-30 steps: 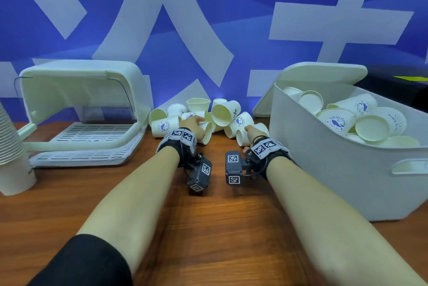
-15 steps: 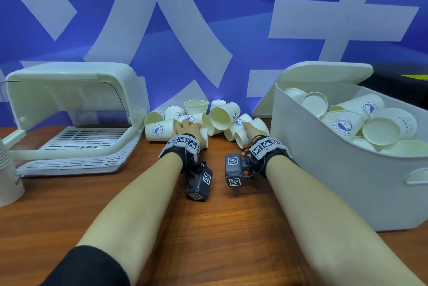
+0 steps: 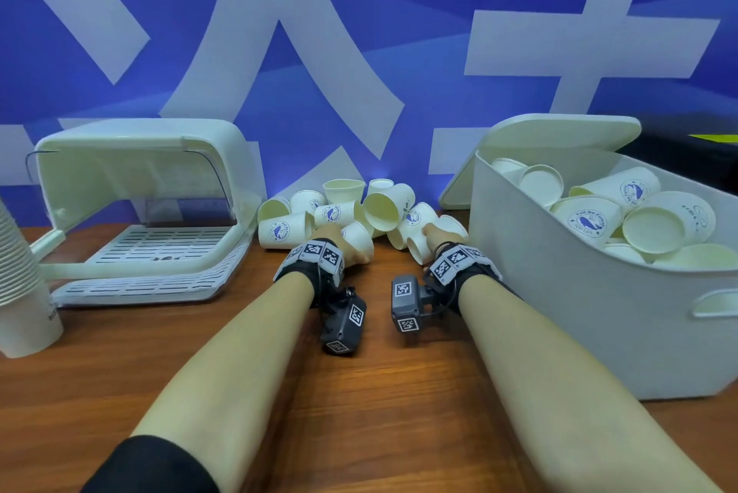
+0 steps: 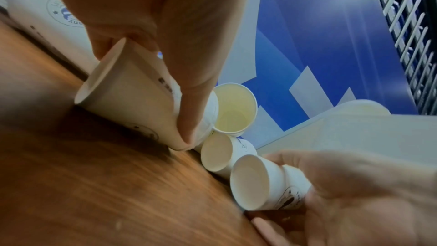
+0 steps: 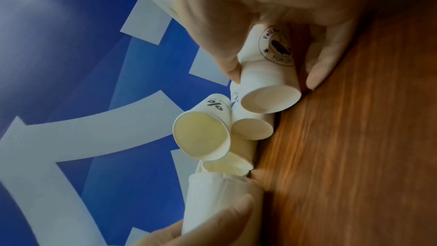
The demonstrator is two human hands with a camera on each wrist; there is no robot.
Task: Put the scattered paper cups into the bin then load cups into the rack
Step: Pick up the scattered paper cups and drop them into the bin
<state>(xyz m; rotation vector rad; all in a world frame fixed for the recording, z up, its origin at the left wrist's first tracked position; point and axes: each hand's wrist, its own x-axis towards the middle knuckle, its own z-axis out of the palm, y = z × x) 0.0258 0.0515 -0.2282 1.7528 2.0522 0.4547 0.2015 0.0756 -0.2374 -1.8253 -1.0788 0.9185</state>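
Several white paper cups (image 3: 383, 209) lie in a heap at the back of the wooden table. My left hand (image 3: 339, 241) grips one lying cup (image 4: 132, 96) at the heap's front, thumb along its side. My right hand (image 3: 433, 235) holds another lying cup (image 5: 269, 81) between thumb and fingers, at the heap's right end. The white bin (image 3: 599, 317) stands to the right with several cups (image 3: 591, 221) inside. The white rack (image 3: 151, 253), its cover raised, stands to the left with nothing on its slatted tray.
A tall stack of nested cups (image 3: 20, 293) stands at the left edge. The bin's lid (image 3: 551, 137) leans against the blue wall behind the bin. Bare wooden tabletop (image 3: 379, 392) lies between my forearms.
Both hands have closed around cups at the front of the heap. The view has shifted slightly, showing more of the rack and the cup stack at the left.
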